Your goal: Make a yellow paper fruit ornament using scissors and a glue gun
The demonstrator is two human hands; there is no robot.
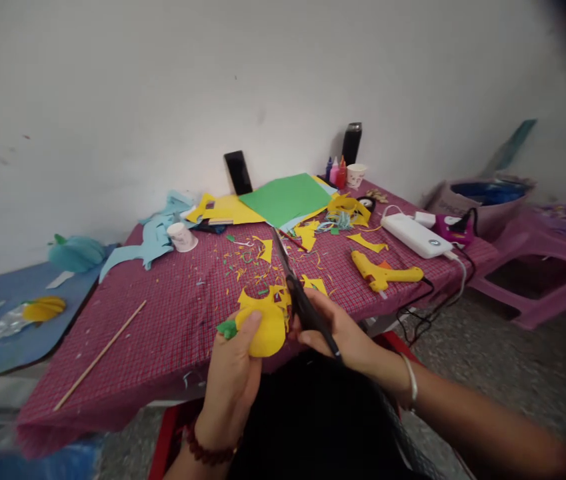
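My left hand (233,367) is closed on a yellow paper shape (265,323) with a small green piece (227,329) at its lower left, held just above the table's near edge. My right hand (343,333) grips a pair of black-handled scissors (295,283). The blades point away from me, up and to the left, and meet the right side of the yellow shape. Yellow and green paper scraps (257,257) lie scattered on the red checked tablecloth (163,320) beyond my hands.
A yellow glue gun (383,272) and a white power bank (413,235) lie at the right. Green and yellow sheets (285,198), glue bottles (337,172), a phone (238,172) and a flask (351,143) stand at the back. A wooden stick (100,355) lies at the left. A purple stool (537,267) stands right.
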